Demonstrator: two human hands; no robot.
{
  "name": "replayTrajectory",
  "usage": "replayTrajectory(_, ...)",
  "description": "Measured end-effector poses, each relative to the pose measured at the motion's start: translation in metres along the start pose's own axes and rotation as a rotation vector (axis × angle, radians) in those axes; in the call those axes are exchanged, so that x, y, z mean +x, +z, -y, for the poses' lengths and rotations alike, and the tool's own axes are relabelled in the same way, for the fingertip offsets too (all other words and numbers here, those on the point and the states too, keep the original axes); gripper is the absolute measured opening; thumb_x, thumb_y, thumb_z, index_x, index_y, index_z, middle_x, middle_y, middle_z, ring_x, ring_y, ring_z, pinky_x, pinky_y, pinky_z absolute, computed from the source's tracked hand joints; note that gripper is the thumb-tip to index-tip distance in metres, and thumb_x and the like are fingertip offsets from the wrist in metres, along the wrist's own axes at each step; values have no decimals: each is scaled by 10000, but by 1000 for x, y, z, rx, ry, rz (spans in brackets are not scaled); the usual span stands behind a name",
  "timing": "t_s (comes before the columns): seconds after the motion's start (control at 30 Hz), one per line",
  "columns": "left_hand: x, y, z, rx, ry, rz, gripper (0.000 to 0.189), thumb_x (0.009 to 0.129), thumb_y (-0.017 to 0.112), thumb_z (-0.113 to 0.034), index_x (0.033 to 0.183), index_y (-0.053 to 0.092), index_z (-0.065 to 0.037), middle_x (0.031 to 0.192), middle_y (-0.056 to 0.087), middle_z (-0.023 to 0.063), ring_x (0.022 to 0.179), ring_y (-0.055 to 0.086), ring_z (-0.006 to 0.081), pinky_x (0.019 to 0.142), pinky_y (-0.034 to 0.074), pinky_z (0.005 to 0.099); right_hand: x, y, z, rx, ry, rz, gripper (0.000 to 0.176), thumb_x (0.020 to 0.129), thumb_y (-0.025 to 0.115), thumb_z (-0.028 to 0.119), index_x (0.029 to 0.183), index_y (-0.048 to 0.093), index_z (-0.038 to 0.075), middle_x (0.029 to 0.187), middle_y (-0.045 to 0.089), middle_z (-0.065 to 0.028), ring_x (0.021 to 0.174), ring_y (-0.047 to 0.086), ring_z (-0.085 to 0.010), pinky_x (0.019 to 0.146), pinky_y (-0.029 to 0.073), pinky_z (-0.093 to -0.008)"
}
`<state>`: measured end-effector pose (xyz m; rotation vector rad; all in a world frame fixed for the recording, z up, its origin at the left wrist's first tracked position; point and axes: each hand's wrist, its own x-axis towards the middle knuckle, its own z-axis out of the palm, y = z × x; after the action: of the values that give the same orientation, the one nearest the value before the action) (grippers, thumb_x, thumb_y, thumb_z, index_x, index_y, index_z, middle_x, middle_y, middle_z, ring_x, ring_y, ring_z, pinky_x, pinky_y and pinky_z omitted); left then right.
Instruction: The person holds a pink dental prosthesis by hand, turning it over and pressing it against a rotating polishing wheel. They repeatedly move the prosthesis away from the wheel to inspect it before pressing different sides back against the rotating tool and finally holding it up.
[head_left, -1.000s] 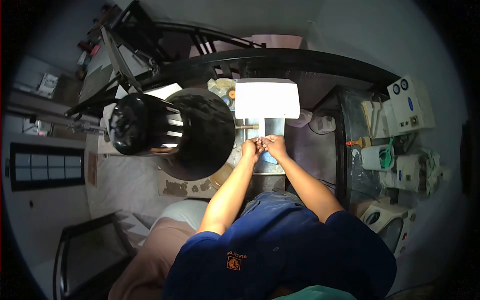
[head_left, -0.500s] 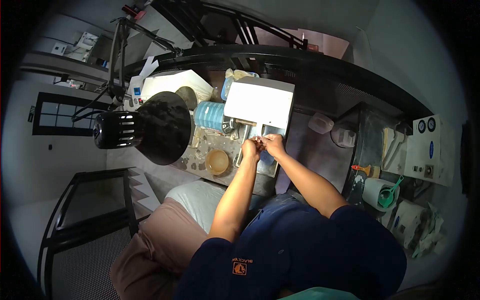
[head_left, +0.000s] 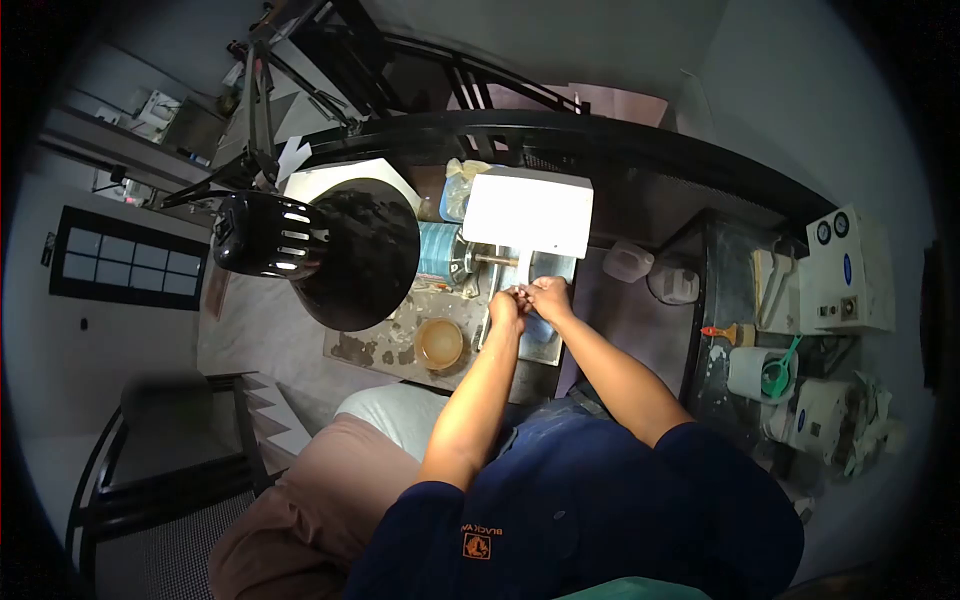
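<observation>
My left hand (head_left: 507, 311) and my right hand (head_left: 549, 299) meet fingertip to fingertip, fingers closed in a pinch. A small pale object (head_left: 521, 291) shows between them; it is too small to name and mostly covered by the fingers. Just beyond the hands is a bench polishing lathe with a blue motor (head_left: 438, 250), a metal shaft (head_left: 496, 259) and a pale wheel (head_left: 524, 268). A white hood (head_left: 528, 212) covers the wheel from above. Beneath the hands lies a shallow metal tray (head_left: 544, 348) with something blue in it.
A bowl of cloudy liquid (head_left: 439, 344) stands on the stained bench left of my hands. A black lamp (head_left: 360, 255) hangs over the bench's left side. To the right, a side bench carries a brush (head_left: 735, 334), a green strainer (head_left: 778, 376) and a white machine with gauges (head_left: 850, 270).
The camera view has tilted and shifted, so the lamp and bench sit farther right. My hands stay pinched together and appear slightly farther from the wheel.
</observation>
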<state>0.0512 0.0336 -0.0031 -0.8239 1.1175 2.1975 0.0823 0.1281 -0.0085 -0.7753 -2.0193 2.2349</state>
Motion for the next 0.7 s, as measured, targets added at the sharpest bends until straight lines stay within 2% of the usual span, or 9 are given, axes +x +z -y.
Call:
replayTrajectory(0.07,2,-3,-1,30,-14,84,175,787,339,-26,715,498,-40,588,456,42,441,349,133,445,308,267,-8,1,6,-26,-18,-12,105,827,604,20,749,618,-50,644,613,-65,509,541,-95,454,443,-234)
replayTrajectory(0.13,6,-3,0,67,-36,75,174,798,364,-28,717,519,-27,569,469,44,431,378,130,421,316,267,-20,-1,10,216,73,-67,105,831,615,39,782,632,-51,659,621,-62,526,545,-88,467,441,-220)
replayTrajectory(0.23,5,0,-1,82,-50,7,203,825,381,-52,697,536,-26,543,481,32,413,400,122,388,316,259,-19,-1,18,11,25,-86,144,838,637,90,799,636,-48,671,626,-61,533,554,-88,482,448,-214)
replayTrajectory(0.3,-2,-3,-10,-7,-51,46,210,821,380,-47,676,530,-29,538,463,25,411,370,116,388,302,256,-8,1,4,69,119,10,155,832,644,101,782,632,-45,664,623,-61,539,563,-96,490,456,-221)
replayTrajectory(0.37,-3,-3,-8,-15,-39,30,201,814,387,-35,666,523,-30,538,448,23,412,346,109,388,291,258,-15,-1,18,-39,142,23,145,830,637,91,778,628,-43,668,625,-65,545,575,-104,500,469,-225)
replayTrajectory(0.43,-3,0,1,61,3,53,186,812,404,-28,667,521,-35,546,462,30,418,361,109,391,291,262,-16,-7,21,131,138,14,124,835,617,71,792,627,-46,684,633,-71,554,587,-110,511,482,-228)
replayTrajectory(0.5,-10,8,-2,53,8,-39,170,809,369,-43,720,510,-12,595,493,69,454,410,153,425,336,283,-11,-15,22,79,167,76,122,840,603,66,801,626,-47,704,641,-80,570,598,-117,519,489,-231)
replayTrajectory(0.63,-3,-3,-4,-27,28,-70,180,801,361,-41,686,501,-34,588,484,65,464,388,134,442,320,280,4,-14,9,0,183,193,132,837,609,69,773,624,-46,697,639,-89,575,603,-124,514,490,-236)
replayTrajectory(0.7,-7,-9,-4,30,64,30,154,786,429,-34,662,518,-51,566,500,50,416,386,117,407,323,255,11,-20,15,2,240,285,138,845,606,88,798,616,-41,711,639,-86,586,603,-131,520,485,-238)
